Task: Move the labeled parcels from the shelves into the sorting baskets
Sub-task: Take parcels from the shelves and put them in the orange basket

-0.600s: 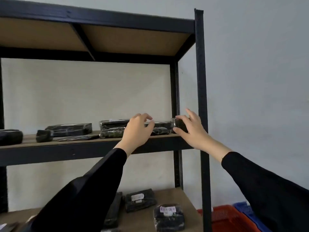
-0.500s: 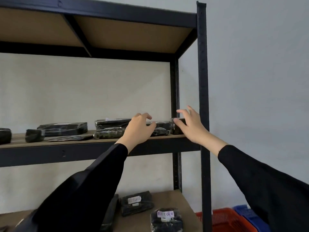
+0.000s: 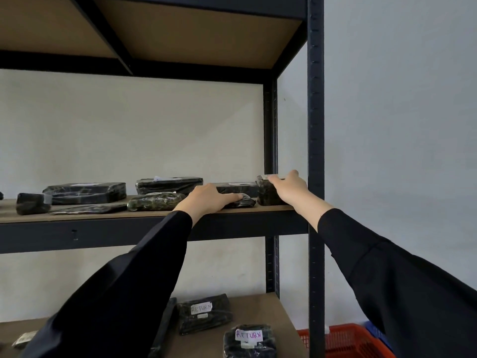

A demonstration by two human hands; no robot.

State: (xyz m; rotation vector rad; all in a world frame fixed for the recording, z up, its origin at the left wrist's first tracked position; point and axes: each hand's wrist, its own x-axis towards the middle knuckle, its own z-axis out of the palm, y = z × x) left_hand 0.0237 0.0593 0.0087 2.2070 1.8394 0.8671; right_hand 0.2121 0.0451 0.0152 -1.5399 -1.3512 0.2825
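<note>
On the middle shelf [image 3: 129, 214] lie several black-wrapped parcels. My right hand [image 3: 290, 188] grips a small boxy parcel [image 3: 267, 196] at the shelf's right end, fingers curled over its top by a white label. My left hand [image 3: 206, 200] rests flat on a thin, low parcel [image 3: 245, 202] just left of it, fingers laid straight across. A flat parcel [image 3: 237, 187] lies behind that hand. A red basket [image 3: 343, 339] and a blue basket [image 3: 374, 332] show at the bottom right, past the rack.
Further left on the same shelf lie more parcels [image 3: 85, 193], [image 3: 167, 184], [image 3: 154, 202]. The lower shelf holds two parcels labelled RETURN [image 3: 204, 315], [image 3: 249, 341]. The rack's front post [image 3: 315, 151] stands right beside my right wrist.
Both hands have come down onto the parcels: the left has flattened on the thin one and the right has closed over the boxy one. The view has tilted and moved closer.
</note>
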